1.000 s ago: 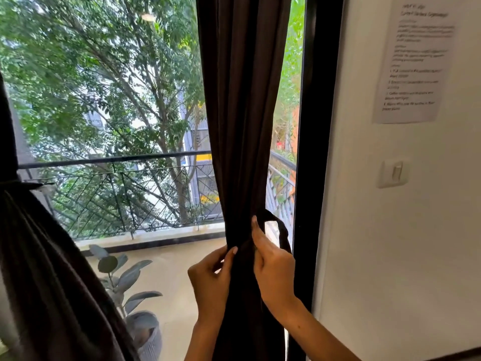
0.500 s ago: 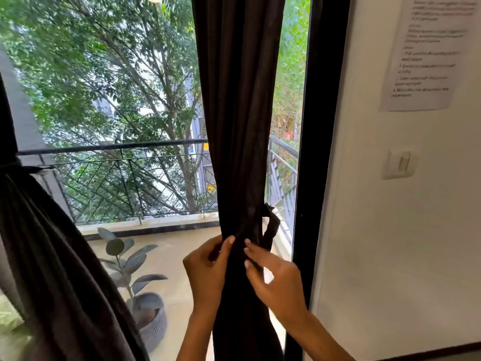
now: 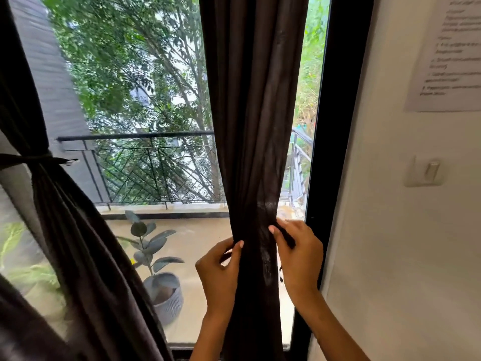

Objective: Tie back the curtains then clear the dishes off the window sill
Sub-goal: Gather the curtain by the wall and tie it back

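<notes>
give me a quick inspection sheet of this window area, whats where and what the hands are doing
surface: window sill and dishes not in view
job's things: right curtain bunched; left curtain tied by a band
clutter: nothing seen
grippers: left hand and right hand pinch the right curtain from either side, fingers curled on the fabric
cables: nothing seen
surroundings: potted plant and railing outside; light switch and paper notice on the wall
</notes>
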